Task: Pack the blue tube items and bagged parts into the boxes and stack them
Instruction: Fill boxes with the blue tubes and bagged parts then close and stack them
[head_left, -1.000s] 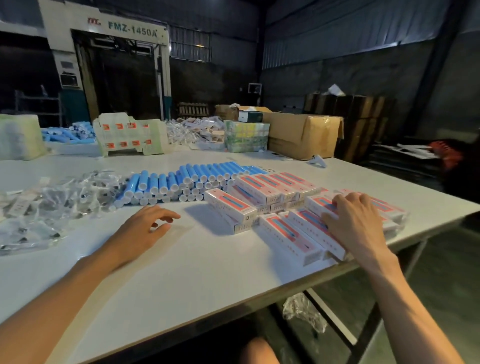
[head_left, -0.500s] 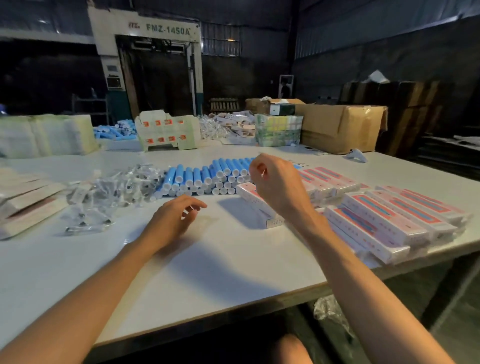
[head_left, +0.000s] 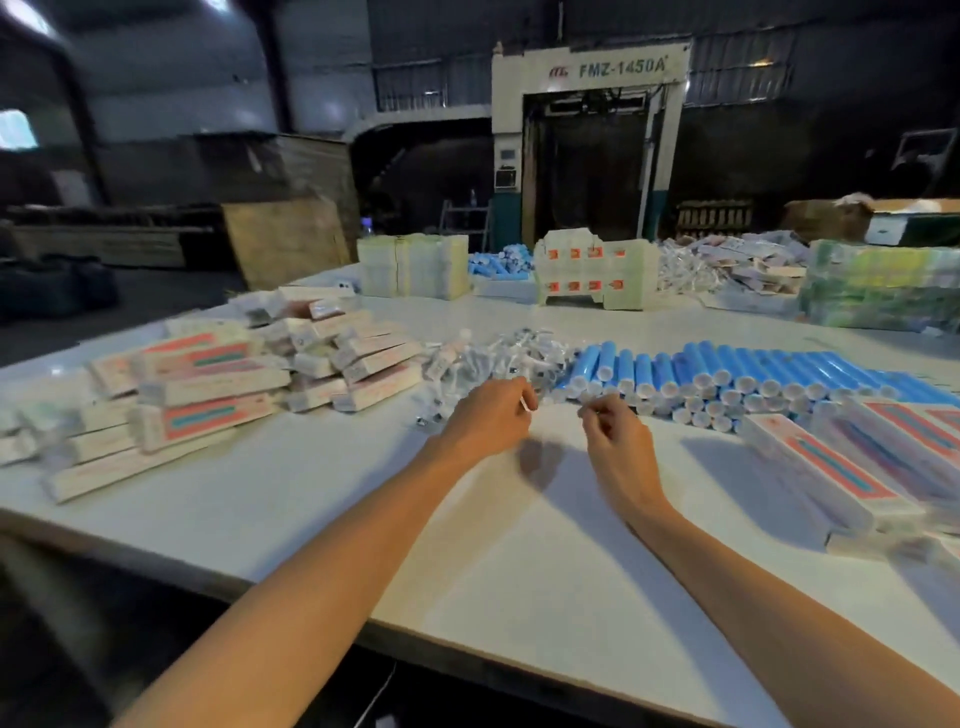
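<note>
Blue tubes (head_left: 727, 369) with white caps lie in stacked rows on the white table (head_left: 519, 545), right of centre. A heap of clear bagged parts (head_left: 493, 353) sits just left of them. My left hand (head_left: 488, 423) is at the heap's near edge, its fingertips pinching a small white bagged part (head_left: 527, 404). My right hand (head_left: 615, 436) hovers with curled fingers in front of the tubes' caps; blur hides whether it holds anything. White boxes with red and blue print lie in a loose pile at left (head_left: 208, 379) and in rows at right (head_left: 857, 457).
Along the table's far side stand pale flat cartons (head_left: 413, 265), more blue tubes (head_left: 501, 262), a white carton with orange marks (head_left: 592, 275), a heap of bagged items (head_left: 727, 265) and a green wrapped bundle (head_left: 878, 291). The table's edge (head_left: 519, 654) runs close below my forearms.
The view has swung left, bringing the left box pile in. My right hand moved off the boxes to the tubes' front. My left hand lifted from the table to the bagged parts.
</note>
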